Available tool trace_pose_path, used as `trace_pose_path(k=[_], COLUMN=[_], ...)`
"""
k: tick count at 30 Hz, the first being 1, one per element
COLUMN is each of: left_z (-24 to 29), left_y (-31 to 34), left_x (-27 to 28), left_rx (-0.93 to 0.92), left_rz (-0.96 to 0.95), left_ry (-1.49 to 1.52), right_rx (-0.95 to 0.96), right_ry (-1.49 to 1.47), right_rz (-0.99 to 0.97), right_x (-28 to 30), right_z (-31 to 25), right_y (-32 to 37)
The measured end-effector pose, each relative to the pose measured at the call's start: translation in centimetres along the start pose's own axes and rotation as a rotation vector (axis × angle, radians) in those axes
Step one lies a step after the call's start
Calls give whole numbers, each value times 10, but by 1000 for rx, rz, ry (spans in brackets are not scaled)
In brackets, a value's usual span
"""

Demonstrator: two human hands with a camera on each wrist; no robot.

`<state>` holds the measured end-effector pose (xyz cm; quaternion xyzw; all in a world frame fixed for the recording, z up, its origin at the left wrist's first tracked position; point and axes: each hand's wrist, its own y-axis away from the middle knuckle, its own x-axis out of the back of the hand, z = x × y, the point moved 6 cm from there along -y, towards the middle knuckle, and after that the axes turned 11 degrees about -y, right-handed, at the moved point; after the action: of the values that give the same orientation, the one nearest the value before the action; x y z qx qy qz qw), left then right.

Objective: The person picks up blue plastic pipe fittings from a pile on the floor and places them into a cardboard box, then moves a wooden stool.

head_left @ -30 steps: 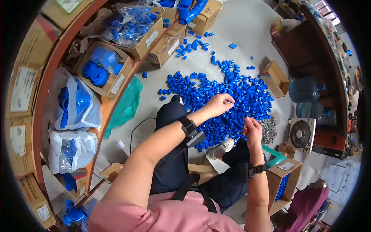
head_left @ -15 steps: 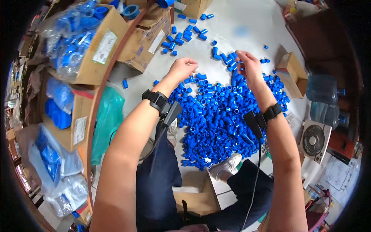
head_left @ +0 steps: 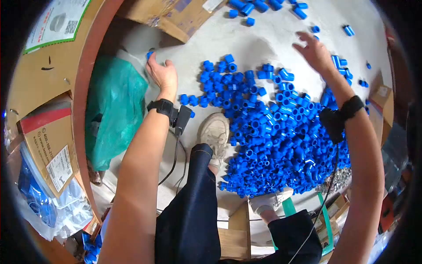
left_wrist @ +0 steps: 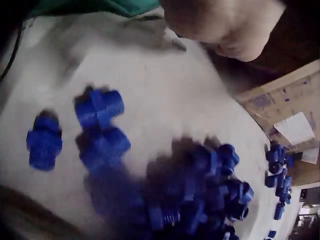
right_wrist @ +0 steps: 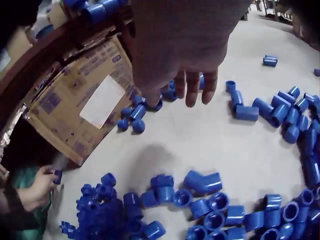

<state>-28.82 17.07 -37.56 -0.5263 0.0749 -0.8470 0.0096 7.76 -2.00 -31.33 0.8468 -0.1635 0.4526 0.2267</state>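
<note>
- Upper left, by the green bag [head_left: 112,110], the left hand [head_left: 161,75] is pinching a blue fitting [head_left: 150,54]; with that thin fingertip grip, it could be slipping out.
- Upper right, the right hand [head_left: 314,53] is hovering wide open; a careless sweep risks scattering the pile [head_left: 281,145].

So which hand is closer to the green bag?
Left. The left hand is right beside the green bag, pinching a small blue fitting at its edge. The right hand is far off, open over the floor beyond the pile of blue fittings.
</note>
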Motion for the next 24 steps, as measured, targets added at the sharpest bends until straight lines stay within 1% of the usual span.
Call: trace_pose_path(k=[1,3,4,5,7,8,10,11,13,14,16,17,19,20,22,23,24], left_z=[-7,-9,-10,-15,-24,-27,-27,-28,-19,-22,-25,-27,-39,-44,-78,-81,-77], left_y=[-9,-28,-38,-45,-55,-57,-54,-52,-42,-34,-14,0,31,44,74,80,85], left_x=[1,2,0,-2,-15,-14,-15,-16,-9,-7,-1,2,9,10,0,3,2], left_rx=[6,-134,-196,-193,-123,-119,-196,-190,-249,-242,-262,-256,-53,-54,215,174,126], left_rz=[8,55,70,72,-192,-193,-264,-267,-213,-225,-211,-217,-344,-351,-529,-511,-495], left_ry=[-15,-211,-265,-271,-378,-386,-354,-361,-139,-141,5,11,61,64,87,104,140], right_rx=[-13,172,205,235,270,279,269,258,246,246,215,211,135,256,463,536,559], right_ry=[-39,-104,-109,-114,-178,-193,-249,-298,-329,-339,-397,-390,-382,-365,-324,-329,-353], right_rz=[-102,-199,-251,-302,-340,-337,-341,-338,-335,-319,-274,-280,-289,-235,-192,-174,-188], right_x=[-23,-57,-70,-81,-98,-107,-118,-122,-126,-123,-117,-114,-104,-110,-118,-127,-127], right_z=[-12,-50,-67,-83,-109,-116,-125,-127,-125,-122,-110,-106,-104,-107,-131,-143,-155], right_y=[2,13,15,16,15,12,7,4,2,2,0,3,11,18,33,40,44])
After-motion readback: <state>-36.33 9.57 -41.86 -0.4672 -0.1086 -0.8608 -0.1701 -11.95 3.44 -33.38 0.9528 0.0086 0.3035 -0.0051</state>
